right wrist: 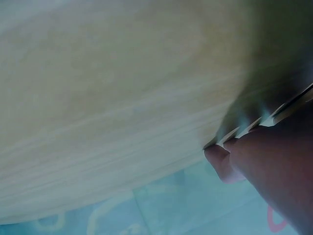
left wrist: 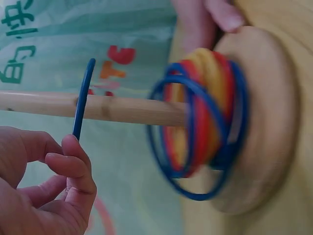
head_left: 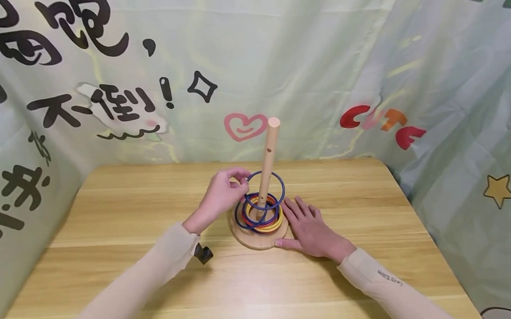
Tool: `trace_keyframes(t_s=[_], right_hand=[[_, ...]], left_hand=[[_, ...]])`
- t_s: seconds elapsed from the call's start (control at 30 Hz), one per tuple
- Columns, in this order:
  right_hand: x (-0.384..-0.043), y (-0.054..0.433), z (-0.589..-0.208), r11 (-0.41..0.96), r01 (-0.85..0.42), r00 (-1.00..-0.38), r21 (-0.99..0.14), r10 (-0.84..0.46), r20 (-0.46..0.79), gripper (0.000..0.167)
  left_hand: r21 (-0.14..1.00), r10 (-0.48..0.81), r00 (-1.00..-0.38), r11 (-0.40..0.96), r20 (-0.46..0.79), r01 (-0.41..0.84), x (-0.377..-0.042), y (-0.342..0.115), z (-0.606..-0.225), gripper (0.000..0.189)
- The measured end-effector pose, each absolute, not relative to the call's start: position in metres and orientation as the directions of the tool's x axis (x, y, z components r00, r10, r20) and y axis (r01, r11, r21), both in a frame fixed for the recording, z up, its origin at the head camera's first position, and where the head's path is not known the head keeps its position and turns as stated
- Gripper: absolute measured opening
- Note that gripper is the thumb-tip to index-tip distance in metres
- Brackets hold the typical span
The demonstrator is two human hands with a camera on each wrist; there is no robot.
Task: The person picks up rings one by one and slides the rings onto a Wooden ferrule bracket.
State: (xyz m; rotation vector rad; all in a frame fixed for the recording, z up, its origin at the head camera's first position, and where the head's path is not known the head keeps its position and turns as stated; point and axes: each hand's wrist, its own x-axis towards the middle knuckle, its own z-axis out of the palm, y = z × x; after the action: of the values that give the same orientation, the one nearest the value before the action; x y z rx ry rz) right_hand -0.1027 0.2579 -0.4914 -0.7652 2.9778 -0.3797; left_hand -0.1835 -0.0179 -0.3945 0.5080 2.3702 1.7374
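Note:
My left hand (head_left: 222,192) pinches a blue ring (left wrist: 83,100) between thumb and fingers. That ring encircles the upright wooden post (head_left: 269,154), above the other rings. Around the foot of the post lies a pile of blue, red and yellow rings (left wrist: 210,83); one blue ring there sits tilted across the others. The pile rests on a round wooden base (head_left: 253,244). My right hand (head_left: 313,233) lies flat on the table at the base's right side, fingers spread and thumb at its rim. In the right wrist view, only part of the right hand (right wrist: 264,166) shows, dark against the tabletop.
The light wooden table (head_left: 153,193) has its back edge against a pale green printed curtain (head_left: 302,56). Similar cloth hangs at the left and right sides. A small black device (head_left: 204,253) is at the left sleeve's cuff.

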Motion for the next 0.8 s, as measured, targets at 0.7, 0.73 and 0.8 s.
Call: trace_keyframes(t_s=[0.7,0.73,0.8], right_hand=[[-0.106,0.259,-0.491,0.854,-0.464,-0.880,-0.237,-0.475,0.011,0.108],[-0.106,0.260,-0.491,0.852,-0.462,-0.880,-0.245,-0.475,0.010,0.108],[-0.108,0.262,-0.488,0.843,-0.467,-0.877,-0.269,-0.481,0.015,0.106]], left_hand=[[0.945,0.392,-0.920,0.295,0.014,0.141,-0.174,-0.020,-0.447,0.026],[0.940,0.402,-0.915,0.298,0.033,0.165,-0.172,-0.025,-0.446,0.028],[0.917,0.441,-0.894,0.321,0.079,0.239,-0.166,-0.039,-0.444,0.033]])
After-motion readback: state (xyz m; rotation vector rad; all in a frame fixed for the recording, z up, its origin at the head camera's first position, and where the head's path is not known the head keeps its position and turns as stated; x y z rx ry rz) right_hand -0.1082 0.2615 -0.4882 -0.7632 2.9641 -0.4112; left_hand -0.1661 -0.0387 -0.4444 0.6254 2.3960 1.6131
